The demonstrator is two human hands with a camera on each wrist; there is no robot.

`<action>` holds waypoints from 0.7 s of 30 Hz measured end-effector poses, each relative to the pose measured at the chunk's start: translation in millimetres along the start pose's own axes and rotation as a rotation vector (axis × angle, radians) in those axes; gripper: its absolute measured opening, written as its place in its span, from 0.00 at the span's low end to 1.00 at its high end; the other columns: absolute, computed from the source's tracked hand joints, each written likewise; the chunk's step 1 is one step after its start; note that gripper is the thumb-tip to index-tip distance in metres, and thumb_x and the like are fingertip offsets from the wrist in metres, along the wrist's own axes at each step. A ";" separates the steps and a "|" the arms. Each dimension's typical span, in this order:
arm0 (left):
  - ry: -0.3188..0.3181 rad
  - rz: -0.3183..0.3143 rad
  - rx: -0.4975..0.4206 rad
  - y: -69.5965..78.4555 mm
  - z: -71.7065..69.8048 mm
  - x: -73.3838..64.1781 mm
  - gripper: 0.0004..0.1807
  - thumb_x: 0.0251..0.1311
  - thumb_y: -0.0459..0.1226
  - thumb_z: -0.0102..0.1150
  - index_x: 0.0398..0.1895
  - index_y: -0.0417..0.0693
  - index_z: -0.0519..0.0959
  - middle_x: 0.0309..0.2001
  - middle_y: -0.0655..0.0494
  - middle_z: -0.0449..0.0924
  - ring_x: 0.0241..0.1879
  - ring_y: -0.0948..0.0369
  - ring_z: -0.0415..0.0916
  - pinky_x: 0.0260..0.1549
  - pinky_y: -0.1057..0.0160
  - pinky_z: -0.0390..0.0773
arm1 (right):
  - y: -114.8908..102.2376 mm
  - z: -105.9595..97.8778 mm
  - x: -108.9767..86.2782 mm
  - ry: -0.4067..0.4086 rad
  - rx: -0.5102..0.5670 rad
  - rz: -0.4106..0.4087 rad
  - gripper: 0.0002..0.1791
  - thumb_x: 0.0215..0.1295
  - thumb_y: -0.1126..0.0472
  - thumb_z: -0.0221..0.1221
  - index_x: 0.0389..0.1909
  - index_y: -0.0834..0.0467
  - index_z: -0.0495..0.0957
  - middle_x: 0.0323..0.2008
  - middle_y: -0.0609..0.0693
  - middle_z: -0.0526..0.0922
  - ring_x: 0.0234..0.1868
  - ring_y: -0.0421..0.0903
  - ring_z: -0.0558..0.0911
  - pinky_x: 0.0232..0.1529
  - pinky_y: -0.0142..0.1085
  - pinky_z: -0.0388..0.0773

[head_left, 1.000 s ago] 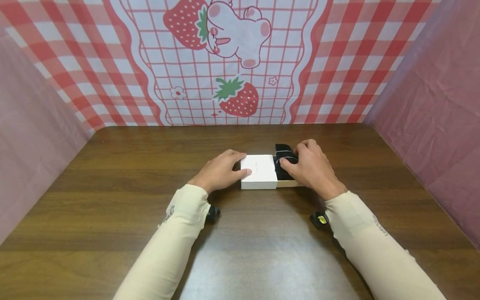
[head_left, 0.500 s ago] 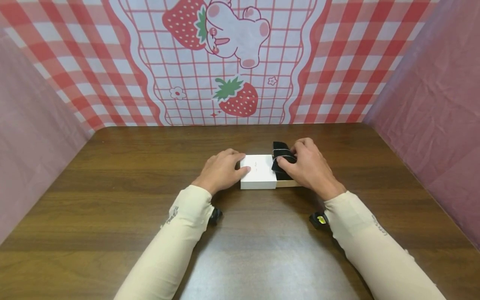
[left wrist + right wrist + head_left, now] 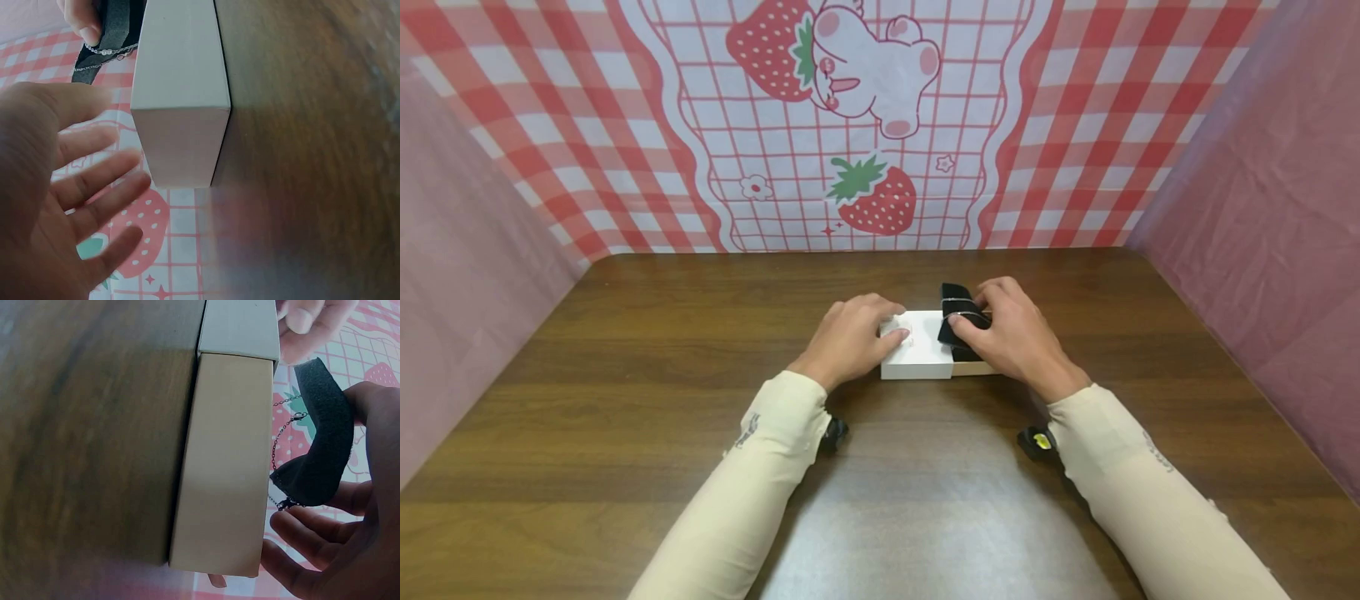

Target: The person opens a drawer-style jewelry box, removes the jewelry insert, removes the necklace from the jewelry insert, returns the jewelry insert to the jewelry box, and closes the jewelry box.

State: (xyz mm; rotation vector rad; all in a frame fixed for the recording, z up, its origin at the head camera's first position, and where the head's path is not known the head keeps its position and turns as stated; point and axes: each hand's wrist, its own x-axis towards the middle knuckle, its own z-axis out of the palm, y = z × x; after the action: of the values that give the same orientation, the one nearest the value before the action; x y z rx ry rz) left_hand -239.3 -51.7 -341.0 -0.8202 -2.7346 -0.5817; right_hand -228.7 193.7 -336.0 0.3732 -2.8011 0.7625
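Observation:
My right hand [image 3: 1017,333] pinches a black velvet pad [image 3: 964,329] between thumb and fingers. Thin silver chains [image 3: 275,440] with a small clasp run round the bent pad, which is held up over a slid-out drawer box. Its white sleeve [image 3: 917,360] is on the left and the tan drawer [image 3: 228,462] sticks out to the right; the drawer's inside is mostly hidden by the pad and hand. My left hand [image 3: 850,337] hovers at the sleeve's left end, and in the left wrist view its fingers [image 3: 103,206] are spread, loose and hold nothing.
The box lies on a brown wooden table [image 3: 880,500]. Behind the table hangs a red-checked strawberry cloth [image 3: 880,125], with pink curtains [image 3: 1262,208] at both sides. A small ribbon tab [image 3: 217,580] pokes out from the drawer's end.
My right hand has raised the velvet pad out of the drawer and shifted it left, so it overlaps the sleeve's edge. My left hand has come off the sleeve's end and moved slightly right.

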 end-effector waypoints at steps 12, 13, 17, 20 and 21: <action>0.011 -0.013 -0.209 6.4 -1.0 -1.2 0.19 0.74 0.50 0.52 0.54 0.50 0.84 0.51 0.57 0.84 0.50 0.61 0.80 0.53 0.56 0.77 | -1.1 1.0 0.1 0.009 0.006 -0.066 0.27 0.65 0.45 0.62 0.50 0.65 0.78 0.57 0.59 0.73 0.52 0.55 0.75 0.55 0.53 0.74; 0.007 -0.015 -0.217 6.8 -1.0 -1.2 0.20 0.74 0.50 0.51 0.54 0.50 0.84 0.51 0.58 0.85 0.50 0.62 0.80 0.52 0.57 0.77 | -1.3 1.1 0.1 0.012 0.007 -0.070 0.27 0.65 0.45 0.63 0.50 0.65 0.78 0.57 0.59 0.73 0.52 0.55 0.75 0.55 0.53 0.74; -0.007 -0.033 -0.229 7.8 -0.8 -1.2 0.20 0.75 0.51 0.48 0.55 0.51 0.84 0.51 0.58 0.84 0.51 0.62 0.79 0.53 0.56 0.76 | -1.9 1.1 -0.3 0.017 0.006 -0.086 0.26 0.65 0.45 0.63 0.49 0.65 0.78 0.56 0.58 0.74 0.52 0.55 0.76 0.55 0.53 0.74; -0.004 -0.038 -0.244 8.3 -0.5 -1.4 0.20 0.76 0.50 0.48 0.56 0.51 0.84 0.52 0.58 0.84 0.52 0.62 0.79 0.54 0.56 0.76 | -2.5 1.3 -0.7 0.017 0.007 -0.095 0.26 0.65 0.45 0.64 0.49 0.65 0.78 0.56 0.58 0.74 0.51 0.54 0.76 0.54 0.53 0.75; -0.002 -0.038 -0.254 8.4 -0.3 -1.4 0.20 0.76 0.50 0.48 0.56 0.50 0.84 0.52 0.57 0.84 0.52 0.62 0.79 0.54 0.56 0.76 | -2.7 1.4 -0.8 0.017 0.009 -0.098 0.26 0.65 0.45 0.64 0.49 0.65 0.78 0.56 0.58 0.74 0.51 0.54 0.76 0.54 0.53 0.75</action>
State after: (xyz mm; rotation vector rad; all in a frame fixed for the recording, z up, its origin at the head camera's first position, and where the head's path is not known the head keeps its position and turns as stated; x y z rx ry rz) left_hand -233.3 -46.1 -338.5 -0.8238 -2.7187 -0.9518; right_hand -227.4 190.8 -336.2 0.4985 -2.7413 0.7528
